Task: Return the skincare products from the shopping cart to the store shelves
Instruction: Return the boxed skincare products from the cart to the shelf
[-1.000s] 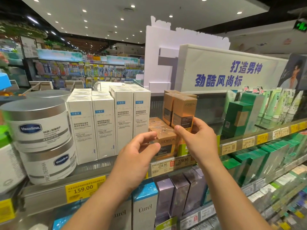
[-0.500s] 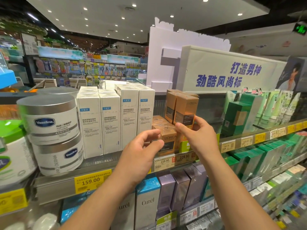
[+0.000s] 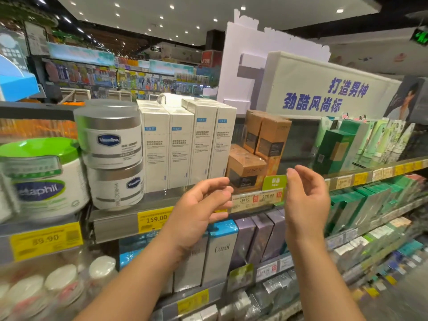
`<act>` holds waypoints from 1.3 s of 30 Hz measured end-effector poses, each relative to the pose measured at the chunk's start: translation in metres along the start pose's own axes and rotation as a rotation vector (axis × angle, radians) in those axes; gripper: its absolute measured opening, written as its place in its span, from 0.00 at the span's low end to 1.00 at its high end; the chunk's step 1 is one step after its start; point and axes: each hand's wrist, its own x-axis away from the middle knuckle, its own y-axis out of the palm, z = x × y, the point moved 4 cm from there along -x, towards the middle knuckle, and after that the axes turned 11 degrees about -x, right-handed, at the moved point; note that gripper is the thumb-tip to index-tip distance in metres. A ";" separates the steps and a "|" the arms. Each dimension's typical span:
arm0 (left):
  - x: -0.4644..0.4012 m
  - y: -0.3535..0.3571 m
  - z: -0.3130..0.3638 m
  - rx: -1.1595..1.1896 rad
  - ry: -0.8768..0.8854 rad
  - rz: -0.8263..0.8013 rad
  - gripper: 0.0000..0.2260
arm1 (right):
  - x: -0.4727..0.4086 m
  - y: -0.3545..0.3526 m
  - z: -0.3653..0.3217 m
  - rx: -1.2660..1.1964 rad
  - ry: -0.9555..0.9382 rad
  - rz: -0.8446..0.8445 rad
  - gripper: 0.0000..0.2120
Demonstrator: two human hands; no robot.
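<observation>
Head view: small tan cardboard L'Oréal carton (image 3: 245, 169) sits on the metal shelf (image 3: 129, 205), just beyond both empty hands; left hand (image 3: 199, 205) and right hand (image 3: 305, 200) fingers loosely curled, parted, right seemingly nearer.

Both hands hovering empty before the skincare shelf

The left hand (image 3: 201, 205) and right hand (image 3: 305, 195) are hanging loosely curled, holding nothing, just in front of the shelf edge (image 3: 115, 218). A low tan L'Oréal box (image 3: 245, 170) is sitting on the shelf between tall white boxes (image 3: 185, 144) and taller tan boxes (image 3: 271, 137). Vaseline jars (image 3: 111, 154) are standing stacked at left, green boxes (image 3: 335, 149) at right.
</observation>
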 end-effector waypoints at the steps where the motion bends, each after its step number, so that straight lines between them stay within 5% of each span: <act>1: 0.006 -0.001 -0.005 0.011 -0.004 -0.011 0.20 | 0.010 -0.003 0.003 -0.007 0.021 0.008 0.04; 13: 0.071 0.031 -0.100 0.110 -0.225 -0.260 0.31 | 0.137 -0.081 0.030 0.066 0.435 0.059 0.06; 19: 0.111 0.080 -0.133 0.138 -0.355 -0.390 0.23 | 0.190 -0.170 0.019 0.139 0.583 0.213 0.08; 39: 0.246 0.320 -0.143 0.078 -0.550 -0.679 0.22 | 0.310 -0.462 -0.082 0.028 0.680 0.681 0.11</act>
